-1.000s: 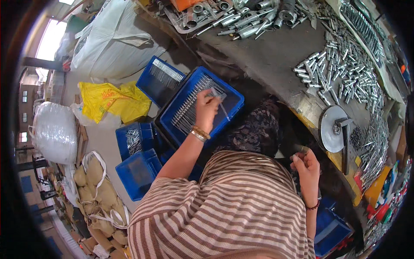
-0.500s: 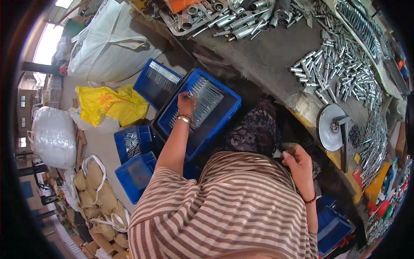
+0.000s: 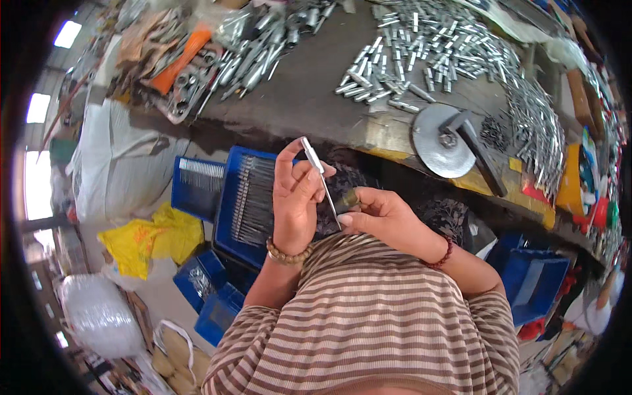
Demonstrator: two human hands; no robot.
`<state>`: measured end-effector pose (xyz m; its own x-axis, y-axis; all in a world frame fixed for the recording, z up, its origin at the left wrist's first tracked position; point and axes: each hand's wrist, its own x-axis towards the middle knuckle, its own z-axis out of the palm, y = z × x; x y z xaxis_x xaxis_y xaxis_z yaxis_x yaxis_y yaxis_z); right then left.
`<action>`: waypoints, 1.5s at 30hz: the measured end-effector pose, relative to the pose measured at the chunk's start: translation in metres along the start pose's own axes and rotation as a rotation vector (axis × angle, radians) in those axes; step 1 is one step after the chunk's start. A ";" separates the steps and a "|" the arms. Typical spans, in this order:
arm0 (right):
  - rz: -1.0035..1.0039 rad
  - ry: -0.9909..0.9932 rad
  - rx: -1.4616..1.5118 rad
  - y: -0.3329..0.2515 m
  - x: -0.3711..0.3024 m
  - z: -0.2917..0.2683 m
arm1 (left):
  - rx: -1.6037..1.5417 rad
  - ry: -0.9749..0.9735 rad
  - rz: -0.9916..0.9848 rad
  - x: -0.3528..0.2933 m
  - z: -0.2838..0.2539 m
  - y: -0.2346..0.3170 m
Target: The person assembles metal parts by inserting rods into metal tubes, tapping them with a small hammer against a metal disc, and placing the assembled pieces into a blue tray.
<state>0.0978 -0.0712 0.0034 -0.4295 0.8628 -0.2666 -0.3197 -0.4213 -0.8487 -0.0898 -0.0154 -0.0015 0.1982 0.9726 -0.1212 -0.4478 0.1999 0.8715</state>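
Note:
In front of my striped shirt, my left hand [image 3: 297, 194] is closed on a slim metal rod [image 3: 318, 166] with a thicker silver sleeve at its upper end. The rod slants down toward my right hand [image 3: 388, 220], whose thumb and fingers pinch around its thin lower tip. Something olive-coloured [image 3: 349, 197] covers or sits at the right index fingertip; I cannot tell which. Beyond my left wrist, a blue bin [image 3: 228, 191] holds rows of similar rods. A smaller blue bin [image 3: 191, 197] with more rods stands to its left.
A dark workbench [image 3: 316, 85] runs across the far side. On it lie a heap of short metal tubes [image 3: 447, 56], a round metal disc [image 3: 434, 148] with a black bar, and an orange-handled tool [image 3: 181, 62]. A yellow bag [image 3: 155, 240] lies at left; a blue crate [image 3: 536, 283] stands at right.
My left hand has come out of the rod bin and up in front of me with one rod. My right hand has moved left to meet it. The view has turned toward the right.

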 end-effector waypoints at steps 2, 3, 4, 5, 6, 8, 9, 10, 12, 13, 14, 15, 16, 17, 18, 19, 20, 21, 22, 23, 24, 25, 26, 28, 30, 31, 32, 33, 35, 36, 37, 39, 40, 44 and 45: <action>0.001 0.063 0.052 -0.004 -0.007 -0.003 | -0.016 -0.057 0.009 0.003 0.012 -0.005; 0.019 0.102 0.103 -0.005 -0.012 -0.003 | -0.035 -0.085 0.025 0.003 0.017 -0.007; 0.013 0.114 0.112 -0.008 -0.018 -0.003 | -0.076 -0.117 0.006 0.003 0.021 -0.008; 0.014 0.131 0.136 -0.013 -0.023 -0.002 | -0.072 -0.127 -0.005 0.003 0.025 -0.008; 0.015 0.144 0.158 -0.016 -0.026 -0.002 | -0.116 -0.167 -0.045 0.004 0.029 -0.008; -0.005 0.191 0.202 -0.019 -0.031 0.001 | -0.157 -0.212 -0.091 0.007 0.032 -0.013; -0.021 0.229 0.240 -0.019 -0.033 0.002 | -0.239 -0.274 -0.106 0.009 0.031 -0.018; -0.026 0.233 0.245 -0.016 -0.034 0.000 | -0.322 -0.334 -0.121 0.011 0.032 -0.020; -0.134 0.352 -0.108 -0.009 -0.035 -0.004 | -0.312 -0.306 -0.134 0.009 0.036 -0.021; -0.136 0.347 -0.104 -0.010 -0.037 -0.004 | -0.306 -0.272 -0.141 0.007 0.038 -0.021; -0.167 0.399 -0.258 -0.014 -0.038 -0.003 | -0.301 -0.269 -0.137 0.007 0.038 -0.023; -0.197 0.457 -0.415 -0.017 -0.039 -0.002 | -0.338 -0.275 -0.130 0.009 0.037 -0.026; -0.198 0.455 -0.415 -0.018 -0.039 -0.002 | -0.376 -0.281 -0.123 0.010 0.036 -0.029; -0.187 0.464 -0.419 -0.019 -0.039 -0.002 | -0.375 -0.280 -0.121 0.011 0.035 -0.029; -0.174 0.474 -0.424 -0.020 -0.039 -0.002 | -0.340 -0.236 -0.131 0.011 0.035 -0.029; -0.174 0.473 -0.423 -0.018 -0.039 -0.003 | -0.304 -0.192 -0.140 0.011 0.036 -0.030; -0.204 0.507 -0.448 -0.014 -0.038 -0.004 | -0.303 -0.191 -0.140 0.011 0.036 -0.029; -0.232 0.541 -0.473 -0.012 -0.037 -0.004 | -0.243 -0.157 -0.145 0.011 0.036 -0.029; -0.231 0.539 -0.473 -0.012 -0.037 -0.004 | -0.183 -0.124 -0.150 0.010 0.037 -0.027; -0.250 0.574 -0.555 -0.015 -0.037 -0.005 | -0.183 -0.123 -0.150 0.010 0.039 -0.024; -0.269 0.610 -0.638 -0.016 -0.038 -0.005 | -0.109 -0.089 -0.160 0.009 0.043 -0.020; -0.267 0.609 -0.639 -0.015 -0.037 -0.006 | -0.035 -0.055 -0.170 0.009 0.045 -0.017; -0.263 0.618 -0.670 -0.014 -0.037 -0.008 | -0.037 -0.054 -0.170 0.009 0.046 -0.016; -0.260 0.612 -0.701 -0.013 -0.035 -0.008 | 0.063 -0.030 -0.158 0.007 0.046 -0.013; -0.250 0.601 -0.762 -0.013 -0.032 -0.006 | 0.121 0.001 -0.136 0.007 0.042 -0.015; -0.251 0.574 -0.766 -0.013 -0.030 -0.005 | 0.180 0.025 -0.119 0.007 0.041 -0.015; -0.200 0.552 -0.739 -0.012 -0.029 -0.005 | 0.181 0.045 -0.137 0.006 0.041 -0.014; -0.149 0.515 -0.714 -0.010 -0.027 -0.006 | 0.173 0.047 -0.145 0.006 0.037 -0.015; -0.099 0.403 -0.655 -0.007 -0.027 -0.007 | 0.146 0.044 -0.128 0.006 0.021 -0.021; -0.064 0.410 -0.556 -0.002 -0.027 -0.010 | 0.162 0.067 -0.147 0.006 0.011 -0.023; -0.026 0.416 -0.459 0.001 -0.028 -0.011 | 0.158 0.094 -0.145 0.006 -0.005 -0.028; -0.033 0.371 -0.518 0.010 -0.032 -0.019 | 0.270 0.207 -0.145 0.005 -0.044 -0.036; 0.002 0.377 -0.460 0.018 -0.033 -0.024 | 0.356 0.297 -0.163 0.002 -0.069 -0.042; 0.116 0.368 -0.456 0.035 -0.037 -0.038 | 0.692 0.687 -0.235 -0.009 -0.179 -0.069; 0.161 0.365 -0.464 0.037 -0.037 -0.038 | 0.692 0.694 -0.233 -0.012 -0.205 -0.073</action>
<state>0.1343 -0.1084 -0.0358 -0.0988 0.8732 -0.4773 0.1619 -0.4592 -0.8735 -0.2383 -0.0173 -0.1617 -0.4340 0.8161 -0.3817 0.1860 0.4957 0.8484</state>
